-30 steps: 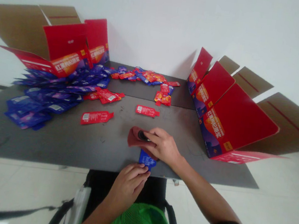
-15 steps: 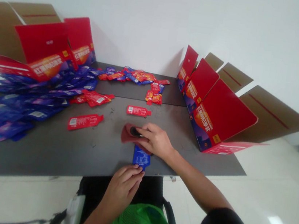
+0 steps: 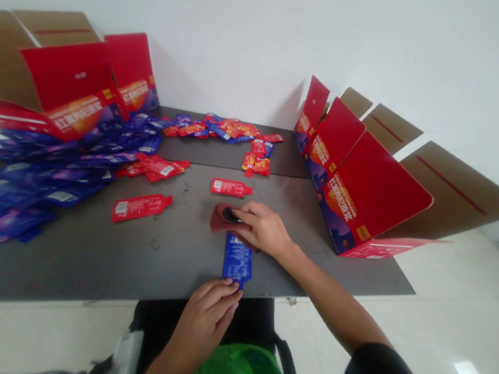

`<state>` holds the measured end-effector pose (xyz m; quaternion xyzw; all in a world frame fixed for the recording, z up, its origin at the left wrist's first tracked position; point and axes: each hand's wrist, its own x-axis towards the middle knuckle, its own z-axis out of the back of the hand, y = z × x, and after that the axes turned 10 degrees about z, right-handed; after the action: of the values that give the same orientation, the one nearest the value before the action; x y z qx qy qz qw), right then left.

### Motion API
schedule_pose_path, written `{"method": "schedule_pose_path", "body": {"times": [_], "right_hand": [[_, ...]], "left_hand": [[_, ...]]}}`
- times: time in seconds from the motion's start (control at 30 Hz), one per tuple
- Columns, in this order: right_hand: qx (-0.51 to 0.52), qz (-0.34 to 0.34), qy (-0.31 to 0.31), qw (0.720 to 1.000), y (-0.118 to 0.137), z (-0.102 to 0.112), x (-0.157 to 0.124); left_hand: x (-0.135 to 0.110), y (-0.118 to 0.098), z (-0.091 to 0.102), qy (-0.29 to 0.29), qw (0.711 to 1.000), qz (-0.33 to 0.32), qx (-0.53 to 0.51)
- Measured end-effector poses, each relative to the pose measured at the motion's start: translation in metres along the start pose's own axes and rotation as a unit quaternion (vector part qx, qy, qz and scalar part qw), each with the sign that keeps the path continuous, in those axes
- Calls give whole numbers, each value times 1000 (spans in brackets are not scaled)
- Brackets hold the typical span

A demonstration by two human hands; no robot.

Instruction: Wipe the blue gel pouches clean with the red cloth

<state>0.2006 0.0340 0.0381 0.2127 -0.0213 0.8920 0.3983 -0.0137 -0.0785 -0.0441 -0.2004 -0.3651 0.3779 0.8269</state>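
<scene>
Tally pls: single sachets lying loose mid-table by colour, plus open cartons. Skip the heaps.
Red sachets: 2
Blue sachet: 1
Open cartons: 2
Total: 5

Head-worn camera faces forward and down at hands (image 3: pixel 203 322) (image 3: pixel 264 231).

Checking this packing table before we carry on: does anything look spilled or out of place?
Yes. Blue sachets lie in a loose, slumped heap at the left, and red sachets are strewn singly across the grey table, outside the open red cartons. The right hand holds a dark red cloth among them.
</scene>
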Motion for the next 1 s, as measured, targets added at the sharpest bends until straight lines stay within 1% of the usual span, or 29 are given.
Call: {"method": "schedule_pose_path", "body": {"times": [0.03, 0.07, 0.13, 0.2, 0.27, 0.33, 0.4, 0.47, 0.53, 0.6, 0.63, 0.7, 0.77, 0.83, 0.9, 0.93, 1.0], "right_hand": [[17, 12, -10, 1000, 12, 3, -5], [36, 30, -8, 999, 25, 4, -11], [65, 68, 25, 995, 47, 0, -25], [86, 76, 43, 993, 54, -10, -34], [93, 49, 27, 994, 41, -21, -34], [76, 10, 5, 997, 16, -29, -24], [38, -11, -4, 999, -7, -28, -11], [17, -18, -23, 999, -16, -19, -2], [30, -13, -60, 998, -6, -6, -3], [61, -2, -87, 994, 17, 5, -13], [69, 10, -82, 994, 30, 8, -20], [79, 36, -38, 995, 50, 6, -35], [90, 45, 2, 995, 55, -5, -46], [100, 35, 8, 994, 44, -19, -46], [87, 12, -6, 996, 22, -30, -37], [70, 0, -9, 998, 9, -32, -30], [31, -13, -8, 999, -10, -28, -15]], "left_hand": [[0, 0, 0, 4, 1000, 2, 1], [-1, 0, -1, 9, 1000, 5, 2], [-1, 0, -2, 17, 1000, 16, 6], [-1, 1, -2, 20, 999, 24, 7], [-1, 1, -1, 22, 1000, 20, 1], [-1, 0, 0, 23, 1000, 11, -8], [0, 0, 1, 20, 1000, 11, -16], [0, -1, 1, 16, 1000, 16, -21], [-1, -1, 0, 16, 999, 22, -23], [-1, -1, -1, 18, 999, 24, -19], [-2, 0, -1, 19, 999, 23, -16], [-2, 0, -2, 21, 999, 23, -7], [-2, 1, -2, 22, 999, 23, 0], [-2, 1, -1, 28, 999, 18, -2], [-1, 0, 0, 29, 999, 12, -12], [0, 0, 0, 28, 999, 13, -17], [1, -1, 0, 20, 999, 19, -25]]}}
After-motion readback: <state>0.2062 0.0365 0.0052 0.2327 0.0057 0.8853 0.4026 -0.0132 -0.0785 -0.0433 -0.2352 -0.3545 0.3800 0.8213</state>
